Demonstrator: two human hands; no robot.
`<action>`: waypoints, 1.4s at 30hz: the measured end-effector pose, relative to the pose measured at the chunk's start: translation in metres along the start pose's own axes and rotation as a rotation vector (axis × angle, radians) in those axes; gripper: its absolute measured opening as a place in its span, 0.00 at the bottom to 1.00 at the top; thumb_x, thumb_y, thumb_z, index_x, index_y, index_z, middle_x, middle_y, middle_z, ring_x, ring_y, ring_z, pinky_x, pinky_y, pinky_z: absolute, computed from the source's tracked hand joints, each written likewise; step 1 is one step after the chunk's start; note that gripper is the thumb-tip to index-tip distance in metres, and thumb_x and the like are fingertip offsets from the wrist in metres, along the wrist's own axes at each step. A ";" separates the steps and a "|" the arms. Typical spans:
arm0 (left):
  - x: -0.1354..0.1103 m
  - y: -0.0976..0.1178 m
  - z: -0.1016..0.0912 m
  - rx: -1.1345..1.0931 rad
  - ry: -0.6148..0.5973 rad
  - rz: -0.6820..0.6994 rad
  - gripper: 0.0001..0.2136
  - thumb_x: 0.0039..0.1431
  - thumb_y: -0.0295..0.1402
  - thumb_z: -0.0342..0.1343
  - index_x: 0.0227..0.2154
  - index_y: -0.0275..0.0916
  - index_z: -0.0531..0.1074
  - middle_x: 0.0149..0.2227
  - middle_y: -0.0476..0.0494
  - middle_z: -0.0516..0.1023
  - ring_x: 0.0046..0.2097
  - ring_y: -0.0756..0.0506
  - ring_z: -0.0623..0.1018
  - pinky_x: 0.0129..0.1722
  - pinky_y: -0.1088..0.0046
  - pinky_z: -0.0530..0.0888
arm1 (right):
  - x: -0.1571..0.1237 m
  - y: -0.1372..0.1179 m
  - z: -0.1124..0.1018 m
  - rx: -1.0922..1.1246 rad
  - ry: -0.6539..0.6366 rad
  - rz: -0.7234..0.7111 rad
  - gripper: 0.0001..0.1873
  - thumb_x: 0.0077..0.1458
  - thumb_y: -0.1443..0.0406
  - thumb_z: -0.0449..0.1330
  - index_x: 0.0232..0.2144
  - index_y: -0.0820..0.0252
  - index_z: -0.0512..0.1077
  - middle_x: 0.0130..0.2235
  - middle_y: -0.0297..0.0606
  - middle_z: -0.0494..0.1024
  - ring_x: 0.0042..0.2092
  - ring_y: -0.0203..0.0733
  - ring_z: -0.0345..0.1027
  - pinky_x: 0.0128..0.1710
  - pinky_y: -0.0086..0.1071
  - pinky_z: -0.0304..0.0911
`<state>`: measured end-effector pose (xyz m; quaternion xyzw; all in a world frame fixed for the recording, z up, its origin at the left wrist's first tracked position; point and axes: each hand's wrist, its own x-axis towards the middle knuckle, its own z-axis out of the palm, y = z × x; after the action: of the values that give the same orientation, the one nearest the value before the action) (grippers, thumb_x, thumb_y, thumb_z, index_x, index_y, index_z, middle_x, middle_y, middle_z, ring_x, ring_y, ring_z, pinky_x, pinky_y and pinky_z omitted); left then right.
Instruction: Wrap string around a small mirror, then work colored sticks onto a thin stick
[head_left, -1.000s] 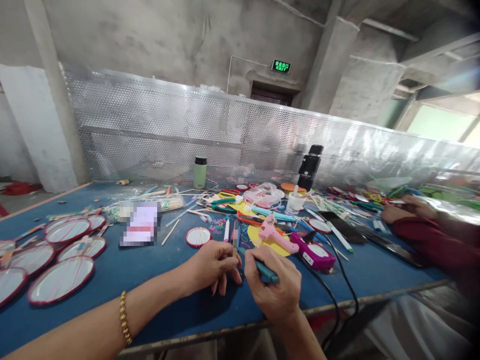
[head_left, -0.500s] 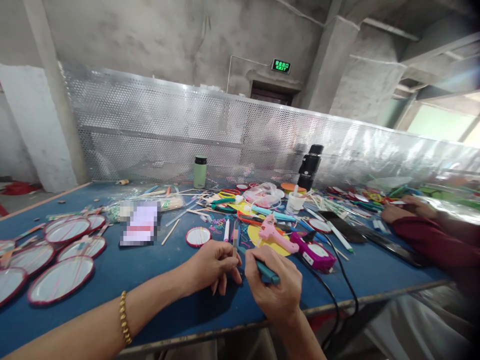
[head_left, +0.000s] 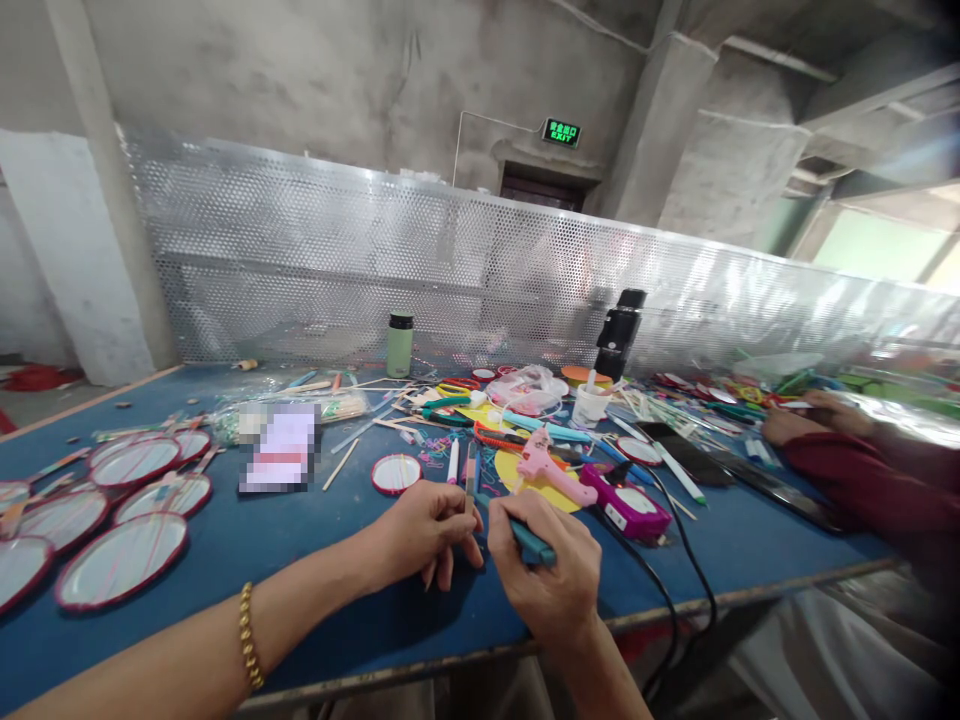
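Observation:
My left hand (head_left: 431,530) is closed around a thin flat wooden stick (head_left: 470,480), which stands nearly upright from the fingertips and has darker bands toward its top. My right hand (head_left: 551,560) grips a teal pen-shaped tool (head_left: 532,540); its tip points left at the stick, close to the left fingertips. Whether the tip touches the stick I cannot tell. Just beyond my left hand lies a small round white disc with a red rim (head_left: 397,474). A white marker (head_left: 453,462) lies behind the stick. A pink glue gun (head_left: 551,468) rests beyond my right hand.
Several red-rimmed discs (head_left: 124,560) lie at left, near a phone (head_left: 281,450). A purple box (head_left: 630,508) with black cables (head_left: 686,555) sits at right. Behind stand a green bottle (head_left: 400,346) and a white cup (head_left: 591,405). Another person's sleeve (head_left: 840,475) is far right.
My right hand with the teal tool has shifted very slightly left. My left hand and the stick look the same.

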<state>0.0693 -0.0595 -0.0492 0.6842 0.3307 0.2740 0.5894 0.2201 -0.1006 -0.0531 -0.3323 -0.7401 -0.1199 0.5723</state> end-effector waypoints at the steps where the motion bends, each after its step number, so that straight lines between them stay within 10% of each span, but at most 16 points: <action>1: 0.000 0.000 0.000 0.000 0.000 0.000 0.10 0.53 0.40 0.51 0.27 0.37 0.63 0.19 0.54 0.71 0.13 0.55 0.68 0.09 0.84 0.60 | 0.000 0.000 0.000 0.000 0.006 0.000 0.07 0.52 0.75 0.59 0.28 0.60 0.69 0.24 0.33 0.73 0.25 0.33 0.66 0.29 0.28 0.61; 42: -0.001 0.001 0.001 0.022 0.005 -0.005 0.13 0.53 0.43 0.52 0.27 0.37 0.63 0.23 0.50 0.75 0.13 0.56 0.68 0.10 0.83 0.60 | 0.003 -0.002 0.001 -0.018 0.028 -0.001 0.06 0.53 0.73 0.57 0.27 0.59 0.71 0.24 0.33 0.74 0.25 0.34 0.67 0.29 0.28 0.63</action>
<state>0.0696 -0.0606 -0.0484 0.6892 0.3370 0.2704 0.5817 0.2182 -0.1003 -0.0498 -0.3354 -0.7312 -0.1315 0.5793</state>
